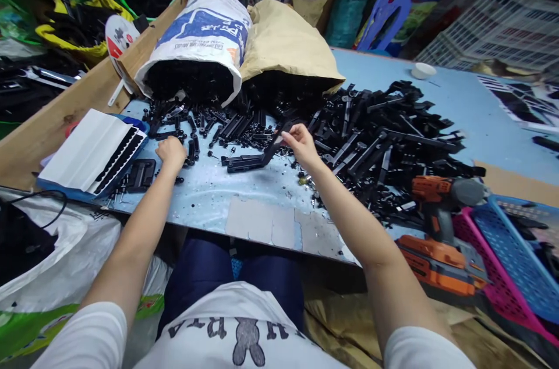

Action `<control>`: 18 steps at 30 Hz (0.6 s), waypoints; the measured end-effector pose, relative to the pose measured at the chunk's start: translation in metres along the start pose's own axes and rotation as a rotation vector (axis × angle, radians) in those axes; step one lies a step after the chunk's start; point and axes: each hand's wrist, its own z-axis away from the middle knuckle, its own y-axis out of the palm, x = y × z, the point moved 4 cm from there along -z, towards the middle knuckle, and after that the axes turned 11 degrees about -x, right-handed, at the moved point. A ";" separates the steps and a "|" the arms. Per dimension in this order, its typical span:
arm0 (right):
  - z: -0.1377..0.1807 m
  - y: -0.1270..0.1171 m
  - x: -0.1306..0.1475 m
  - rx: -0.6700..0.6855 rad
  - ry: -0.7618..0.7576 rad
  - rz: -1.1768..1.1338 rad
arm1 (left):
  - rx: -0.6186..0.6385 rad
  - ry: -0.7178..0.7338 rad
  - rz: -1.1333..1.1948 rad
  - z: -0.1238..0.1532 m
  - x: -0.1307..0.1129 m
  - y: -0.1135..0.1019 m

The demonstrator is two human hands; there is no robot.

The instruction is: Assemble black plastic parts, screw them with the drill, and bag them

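Observation:
My right hand (303,146) is closed in a pinch on the upper end of a black jointed arm (247,163), whose longer section slants down to the left over the blue table. My left hand (172,152) is curled shut at the left edge of a spread of small black parts (194,148); its fingertips are hidden, so whatever it holds cannot be made out. Just right of my right hand lies a large heap of black jointed arms (371,130). Between the hands, more black pieces (240,127) lie in front of the sacks.
A white sack (205,14) and a tan sack (288,37) of black parts lie open at the back. An orange cordless drill (441,241) stands at right by pink and blue baskets (506,241). White strips (87,151) fill a blue tray at left, beside a wooden board (43,130).

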 end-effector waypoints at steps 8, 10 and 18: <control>0.117 -0.009 -0.014 0.249 0.198 -0.168 | -0.291 0.040 0.254 0.020 0.021 -0.035; 0.141 -0.031 -0.015 0.322 0.087 0.052 | -0.408 0.066 0.471 0.034 0.026 -0.050; 0.194 0.012 0.003 0.490 -0.289 0.596 | 0.078 0.262 1.115 0.153 -0.027 -0.045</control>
